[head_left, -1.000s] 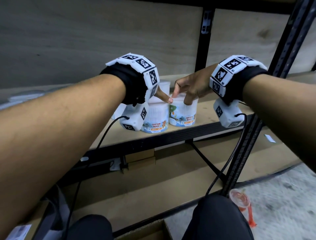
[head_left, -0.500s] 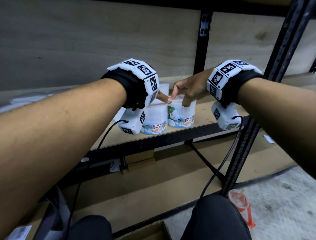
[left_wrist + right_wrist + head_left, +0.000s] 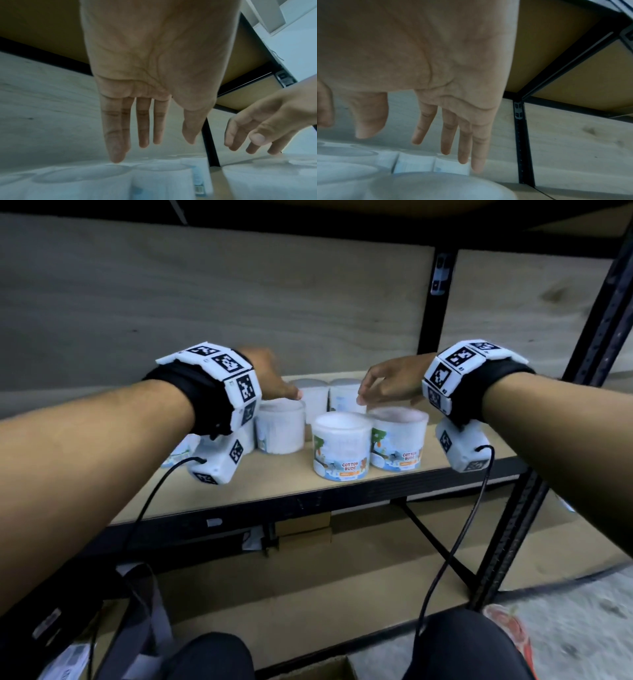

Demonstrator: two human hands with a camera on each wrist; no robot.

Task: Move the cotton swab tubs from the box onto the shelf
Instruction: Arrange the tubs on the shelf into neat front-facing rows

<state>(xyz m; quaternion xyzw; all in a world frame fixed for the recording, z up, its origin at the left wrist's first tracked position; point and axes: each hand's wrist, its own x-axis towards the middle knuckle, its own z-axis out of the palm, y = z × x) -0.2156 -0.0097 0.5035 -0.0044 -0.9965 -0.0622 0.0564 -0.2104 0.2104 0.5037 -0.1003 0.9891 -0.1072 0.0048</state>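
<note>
Several white cotton swab tubs stand on the wooden shelf [image 3: 284, 484]. Two with "Cotton Buds" labels are at the front: one [image 3: 342, 445] in the middle and one [image 3: 399, 440] to its right. Another tub [image 3: 281, 426] stands left of them, with more behind. My left hand [image 3: 274, 378] hovers above the left tub with straight fingers [image 3: 143, 121] and holds nothing. My right hand [image 3: 387, 385] hovers over the right front tub, its fingers [image 3: 448, 135] loosely spread and empty. The tubs show blurred below the fingers in both wrist views.
A black upright post [image 3: 435, 302] stands behind the tubs, and a thicker frame post [image 3: 561, 440] rises at the right. A lower wooden shelf [image 3: 308, 594] lies beneath. A cardboard box edge [image 3: 315, 669] sits between my knees. A red item [image 3: 510, 631] lies on the floor.
Both hands have lifted off the two front tubs and drawn apart, fingers straightening. My head has moved closer to the shelf, so more tubs show behind.
</note>
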